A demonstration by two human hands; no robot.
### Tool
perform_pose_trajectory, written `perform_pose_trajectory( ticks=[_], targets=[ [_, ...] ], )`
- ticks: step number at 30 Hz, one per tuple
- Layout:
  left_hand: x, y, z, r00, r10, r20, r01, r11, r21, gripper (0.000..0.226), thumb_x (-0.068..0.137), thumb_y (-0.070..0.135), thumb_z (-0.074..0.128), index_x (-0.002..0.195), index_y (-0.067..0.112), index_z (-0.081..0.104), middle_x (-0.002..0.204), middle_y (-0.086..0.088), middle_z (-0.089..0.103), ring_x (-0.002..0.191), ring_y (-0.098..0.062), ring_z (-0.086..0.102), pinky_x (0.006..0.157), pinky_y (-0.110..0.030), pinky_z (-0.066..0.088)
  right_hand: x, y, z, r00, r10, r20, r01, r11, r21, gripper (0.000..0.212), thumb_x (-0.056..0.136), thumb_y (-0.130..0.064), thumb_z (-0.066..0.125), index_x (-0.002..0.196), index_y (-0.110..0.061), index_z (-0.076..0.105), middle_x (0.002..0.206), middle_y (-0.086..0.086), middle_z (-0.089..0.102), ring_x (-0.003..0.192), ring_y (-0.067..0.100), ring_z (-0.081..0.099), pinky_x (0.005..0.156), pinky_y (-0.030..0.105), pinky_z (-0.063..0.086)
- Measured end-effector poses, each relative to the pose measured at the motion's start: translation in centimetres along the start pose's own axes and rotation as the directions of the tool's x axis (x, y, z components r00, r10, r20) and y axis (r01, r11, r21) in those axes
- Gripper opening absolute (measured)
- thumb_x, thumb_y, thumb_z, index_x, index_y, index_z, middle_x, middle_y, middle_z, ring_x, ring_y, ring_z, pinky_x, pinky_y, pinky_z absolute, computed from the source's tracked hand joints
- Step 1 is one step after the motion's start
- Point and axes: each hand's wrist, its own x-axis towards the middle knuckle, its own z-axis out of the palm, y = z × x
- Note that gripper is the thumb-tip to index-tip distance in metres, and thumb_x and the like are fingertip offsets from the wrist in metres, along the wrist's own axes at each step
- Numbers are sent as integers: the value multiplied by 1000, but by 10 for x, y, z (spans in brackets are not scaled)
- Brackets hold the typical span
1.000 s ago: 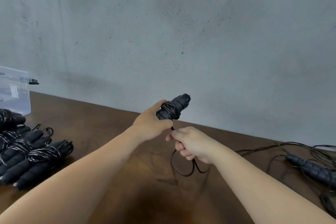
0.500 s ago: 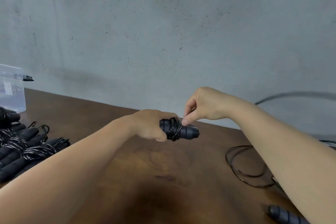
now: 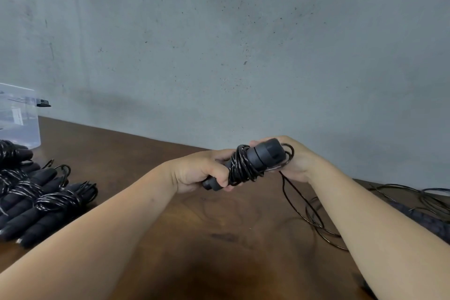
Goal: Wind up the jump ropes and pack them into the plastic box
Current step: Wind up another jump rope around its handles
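Observation:
My left hand grips the black handles of a jump rope above the brown table, with several turns of black cord wound round them. My right hand is behind the handles' top end and holds the cord there. The loose rest of the cord hangs down and trails over the table to the right. The clear plastic box stands at the far left edge against the wall.
Several wound jump ropes lie in a pile at the left, in front of the box. Loose black cords lie at the right edge. The wooden table runs up to a grey concrete wall.
My right hand has gone from above the handles to behind their top end, carrying the cord round. The handles have tilted up to the right. The view has shifted.

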Motion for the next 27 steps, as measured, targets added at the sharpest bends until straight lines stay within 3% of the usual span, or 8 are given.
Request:
perform_pose_trajectory(
  ticks=[6, 10, 14, 17, 20, 23, 25, 27],
  targets=[
    [9, -5, 4, 987, 55, -150, -73, 990, -117, 60, 49, 10, 61, 109, 15, 67, 86, -14, 58, 84, -28, 46, 74, -36, 40, 2, 15, 5, 991, -99, -86, 103, 994, 47, 32, 93, 3, 37, 69, -17, 44, 55, -3, 33, 49, 10, 20, 48, 24, 15],
    [12, -4, 7, 956, 48, -290, -92, 986, -140, 59, 53, 6, 60, 109, 22, 68, 80, -8, 57, 74, -21, 52, 74, -35, 46, -4, 17, 10, 987, -30, -156, 27, 999, -19, 29, 101, -11, 36, 76, -11, 51, 61, 2, 45, 46, 11, 24, 45, 24, 19],
    [17, -7, 8, 911, 38, -411, -79, 993, -85, 64, 60, 7, 59, 116, 35, 66, 81, -5, 58, 74, -19, 52, 75, -35, 49, -9, 19, 15, 970, -45, -238, -44, 934, -355, 35, 103, -25, 38, 73, -15, 54, 64, 1, 49, 43, 9, 36, 48, 25, 28],
    [21, -8, 12, 859, 32, -510, -47, 999, -17, 67, 66, 6, 63, 115, 51, 62, 82, -2, 60, 72, -17, 50, 71, -29, 44, -14, 18, 19, 972, -81, -219, -78, 773, -630, 32, 104, -26, 40, 77, -19, 57, 67, 0, 56, 54, 15, 49, 53, 27, 36],
    [29, -11, 16, 825, 33, -564, 33, 994, 106, 76, 64, 11, 64, 128, 50, 54, 78, 5, 63, 62, -12, 51, 62, -22, 42, -17, 21, 23, 976, -65, -208, -132, 586, -799, 22, 102, -25, 41, 93, -14, 58, 72, 1, 56, 59, 18, 52, 50, 28, 35],
    [33, -14, 16, 747, 63, -662, 163, 948, 274, 82, 62, 25, 66, 137, 51, 44, 91, 16, 67, 72, -7, 61, 72, -23, 48, -25, 22, 23, 979, 0, -203, -182, 443, -878, 19, 99, -21, 44, 92, -9, 56, 77, 4, 55, 64, 21, 51, 50, 27, 34],
    [31, -14, 17, 700, 127, -702, 316, 828, 464, 79, 72, 29, 65, 141, 52, 35, 106, 17, 66, 93, -11, 63, 82, -27, 50, -31, 22, 25, 985, 18, -173, -168, 352, -921, 19, 97, -16, 45, 81, -10, 52, 74, 4, 53, 63, 21, 50, 50, 29, 33],
    [28, -16, 18, 712, 184, -677, 458, 609, 647, 77, 77, 33, 61, 143, 54, 27, 113, 11, 63, 101, -18, 62, 84, -32, 51, -36, 20, 27, 996, 9, -84, -84, 161, -983, 19, 94, -7, 45, 77, -11, 50, 70, 3, 47, 61, 21, 48, 49, 31, 31]
  ],
)
